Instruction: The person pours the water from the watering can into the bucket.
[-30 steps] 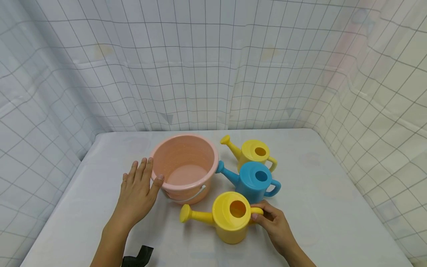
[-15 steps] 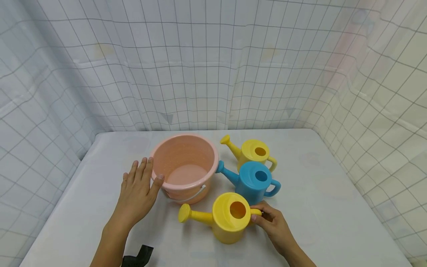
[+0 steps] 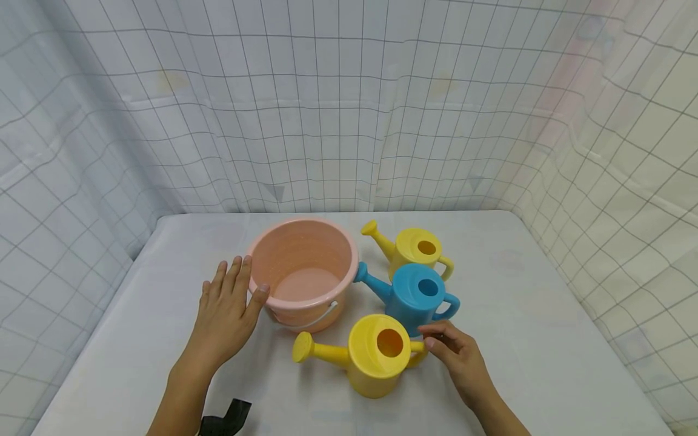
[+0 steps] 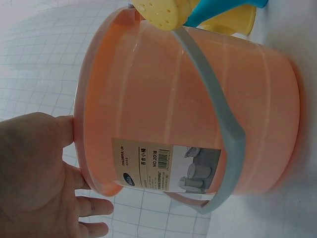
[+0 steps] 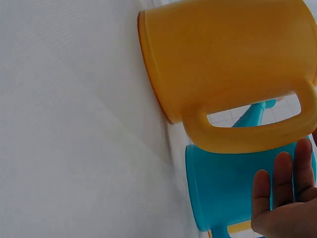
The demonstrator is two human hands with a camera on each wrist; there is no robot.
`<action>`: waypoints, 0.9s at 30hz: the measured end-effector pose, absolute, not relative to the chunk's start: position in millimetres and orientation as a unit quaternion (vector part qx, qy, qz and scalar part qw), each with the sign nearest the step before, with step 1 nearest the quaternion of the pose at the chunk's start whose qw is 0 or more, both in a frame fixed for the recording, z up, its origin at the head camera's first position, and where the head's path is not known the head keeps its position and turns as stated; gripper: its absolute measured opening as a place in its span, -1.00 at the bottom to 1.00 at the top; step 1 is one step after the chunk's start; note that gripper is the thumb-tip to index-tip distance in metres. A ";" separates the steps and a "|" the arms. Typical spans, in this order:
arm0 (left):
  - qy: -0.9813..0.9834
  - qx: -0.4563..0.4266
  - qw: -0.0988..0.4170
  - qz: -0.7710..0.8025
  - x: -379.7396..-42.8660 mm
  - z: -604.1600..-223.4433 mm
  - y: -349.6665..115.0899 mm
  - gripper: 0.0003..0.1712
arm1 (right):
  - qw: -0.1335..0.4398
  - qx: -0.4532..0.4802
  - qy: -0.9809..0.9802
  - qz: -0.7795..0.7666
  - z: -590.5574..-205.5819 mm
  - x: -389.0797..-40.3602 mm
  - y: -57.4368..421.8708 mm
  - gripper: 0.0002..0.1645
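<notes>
A pink bucket (image 3: 313, 318) stands left of centre in the head view. My left hand (image 3: 225, 315) rests on its left rim with straight fingers, and the left wrist view shows its thumb and fingers at the rim (image 4: 81, 104). In front, a yellow watering can (image 3: 376, 376) stands upright, spout to the left. My right hand (image 3: 460, 358) is beside its handle (image 3: 418, 351), fingers loosely bent. In the right wrist view several fingers are clear of that handle (image 5: 242, 139); the index finger and thumb are mostly out of frame.
Behind the front can stand a blue watering can (image 3: 411, 303) and another yellow watering can (image 3: 406, 247), both just right of the bucket. A black strap-like piece (image 3: 225, 419) is by the left forearm. Grid-patterned curtains (image 3: 338, 121) enclose the white table (image 3: 545, 363).
The front yellow watering can first shifted slightly left and then stayed put. My right hand has let go of its handle and moved a little right. My left hand has stayed on the bucket rim.
</notes>
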State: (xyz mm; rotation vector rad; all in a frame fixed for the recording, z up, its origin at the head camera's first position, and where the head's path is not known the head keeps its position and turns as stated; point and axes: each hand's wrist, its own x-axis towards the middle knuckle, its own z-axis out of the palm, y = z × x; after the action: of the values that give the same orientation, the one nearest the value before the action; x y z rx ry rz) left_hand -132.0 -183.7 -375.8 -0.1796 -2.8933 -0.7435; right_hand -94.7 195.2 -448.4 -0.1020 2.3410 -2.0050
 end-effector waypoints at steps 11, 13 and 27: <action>-0.963 -0.060 0.073 -0.251 -131.3 -375.0 -183.6 -0.18 | -0.035 -0.026 0.749 -0.661 -436.4 -100.1 208.5 -0.66; -0.963 -0.060 0.074 -0.251 -131.2 -375.1 -183.6 -0.18 | -0.046 -0.027 0.746 -0.664 -433.7 -102.3 211.7 -0.67; -0.963 -0.059 0.075 -0.251 -131.3 -376.0 -183.9 -0.18 | -0.124 0.005 0.749 -0.651 -425.7 -117.4 230.9 -0.69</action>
State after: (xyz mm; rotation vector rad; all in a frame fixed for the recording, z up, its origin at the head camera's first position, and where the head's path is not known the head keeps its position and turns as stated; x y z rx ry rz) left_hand -131.3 -183.9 -376.0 -0.1765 -2.8901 -0.7516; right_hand -117.4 230.9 -425.7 0.0181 2.5590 -2.2239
